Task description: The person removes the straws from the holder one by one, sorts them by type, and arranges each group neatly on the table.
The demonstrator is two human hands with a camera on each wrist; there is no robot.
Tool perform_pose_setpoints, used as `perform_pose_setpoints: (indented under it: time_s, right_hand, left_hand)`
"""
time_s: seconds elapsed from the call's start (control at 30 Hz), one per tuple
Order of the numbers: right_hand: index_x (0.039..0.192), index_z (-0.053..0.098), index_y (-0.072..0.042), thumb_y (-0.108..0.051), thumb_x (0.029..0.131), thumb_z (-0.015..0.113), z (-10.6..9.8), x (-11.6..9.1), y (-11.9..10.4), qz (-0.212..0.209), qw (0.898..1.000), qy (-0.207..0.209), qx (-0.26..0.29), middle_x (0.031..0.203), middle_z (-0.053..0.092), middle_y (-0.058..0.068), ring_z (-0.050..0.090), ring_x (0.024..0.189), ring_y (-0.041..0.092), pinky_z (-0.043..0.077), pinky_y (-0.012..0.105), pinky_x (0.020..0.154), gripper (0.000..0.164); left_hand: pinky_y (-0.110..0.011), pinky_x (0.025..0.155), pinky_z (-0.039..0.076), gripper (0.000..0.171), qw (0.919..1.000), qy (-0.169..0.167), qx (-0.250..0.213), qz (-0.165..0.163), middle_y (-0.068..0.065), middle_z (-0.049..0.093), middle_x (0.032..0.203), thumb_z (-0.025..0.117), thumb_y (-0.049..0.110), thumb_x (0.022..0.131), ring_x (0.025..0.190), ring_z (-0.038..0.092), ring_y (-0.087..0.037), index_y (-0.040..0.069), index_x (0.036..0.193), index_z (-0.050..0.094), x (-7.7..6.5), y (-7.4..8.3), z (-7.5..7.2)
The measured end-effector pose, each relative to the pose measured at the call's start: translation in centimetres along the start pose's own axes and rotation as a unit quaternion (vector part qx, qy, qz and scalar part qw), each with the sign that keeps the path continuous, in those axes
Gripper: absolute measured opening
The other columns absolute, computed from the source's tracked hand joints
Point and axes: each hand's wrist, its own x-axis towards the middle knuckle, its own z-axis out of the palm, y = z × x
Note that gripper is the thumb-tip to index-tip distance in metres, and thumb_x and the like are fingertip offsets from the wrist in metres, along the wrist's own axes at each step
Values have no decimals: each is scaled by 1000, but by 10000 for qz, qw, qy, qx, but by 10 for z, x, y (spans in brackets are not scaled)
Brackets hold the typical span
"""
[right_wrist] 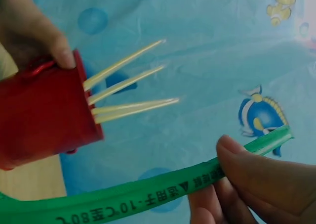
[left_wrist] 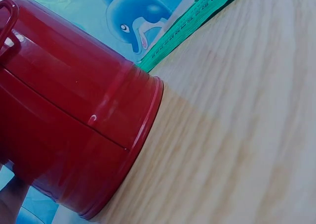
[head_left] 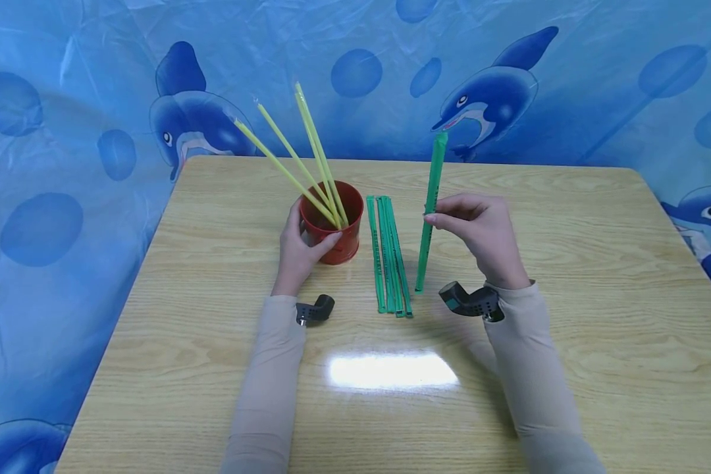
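Note:
My left hand (head_left: 299, 253) grips a small red bucket (head_left: 345, 247), thumb near the rim and fingers round its far side. Several yellow straws (head_left: 281, 168), seemingly in clear wrappers, lean out of the bucket's mouth. My right hand (head_left: 480, 227) pinches one straw in a green printed wrapper (head_left: 432, 174) between thumb and fingers, upright to the right of the bucket. Between bucket and right hand, several more green-wrapped straws (head_left: 391, 257) lie side by side on the table. In the left wrist view, the bucket's wall (left_wrist: 74, 110) hides most of the hand.
The wooden table (head_left: 598, 296) ends at a blue plastic sheet (head_left: 308, 39) printed with dolphins, behind and at the sides. A bright light reflection (head_left: 394, 370) lies on the table between the forearms. Each wrist carries a black camera mount (head_left: 471, 301).

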Motion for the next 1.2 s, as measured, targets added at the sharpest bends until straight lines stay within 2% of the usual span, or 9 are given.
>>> perform_pose_setpoints:
  time_s: [0.13,0.33,0.47,0.7,0.8,0.9,1.0,1.13,1.2]
  right_hand:
    - [96,68,8,-9,84,70,-1,6,14,440,9983,-268,-275,86,69,-1,63,78,16,53,28,74,21]
    - [101,68,8,-13,85,70,1,21,47,1036,9927,-433,-436,89,68,1,65,77,14,55,29,73,27]
    - [105,67,9,-16,85,70,5,30,71,1331,9874,-612,-597,92,69,7,65,78,13,56,34,77,31]
    - [106,69,2,-23,83,73,13,38,94,1947,9660,-854,-1474,93,69,13,66,73,16,55,31,70,34]
    - [104,70,1,-22,83,73,15,37,95,1952,9606,-875,-1774,93,70,15,66,73,19,54,31,68,31]
    - [103,71,1,-20,84,71,17,39,90,1837,9615,-842,-1860,97,69,16,66,76,22,54,33,70,28]
    - [105,70,2,-17,86,69,20,43,83,1587,9694,-815,-1688,99,68,16,66,82,27,54,38,76,27]
    - [107,68,5,-13,87,67,27,54,67,1175,9832,-799,-1149,102,67,17,65,89,31,52,43,84,26]
    - [107,68,5,-12,88,67,34,61,57,1022,9872,-817,-906,104,66,17,65,90,29,52,42,84,25]
  left_hand:
    - [-41,105,37,83,9999,-23,-117,19,-9,39,143,74,8,78,132,36,-22,9,146,28,1,0,0]
    - [-36,104,38,82,10000,7,-78,52,-5,41,141,75,11,78,129,38,-17,11,146,29,1,0,-1]
    - [-35,103,40,81,9999,25,-41,125,-4,42,140,75,14,78,128,39,-15,11,145,31,1,-2,0]
    - [-35,102,41,81,9999,-1,-60,94,-3,42,140,75,15,78,128,39,-16,13,145,30,0,-3,0]
    - [-36,102,40,80,10000,-36,-43,76,-5,41,141,75,15,79,129,38,-17,12,146,30,0,-3,0]
    - [-37,103,40,81,10000,-53,-52,30,-7,40,142,74,13,79,130,37,-20,11,146,29,1,-2,-1]
    - [-39,103,39,80,10000,-85,-31,-36,-12,39,142,73,9,79,131,36,-23,6,146,28,-2,14,-2]
    - [-42,103,39,78,9999,-110,-4,-97,-18,39,141,71,6,80,130,36,-28,-1,144,28,-7,34,-2]
    - [-44,103,38,78,9999,-120,-29,-89,-19,38,141,71,6,80,131,36,-30,-1,144,27,-7,34,-2]
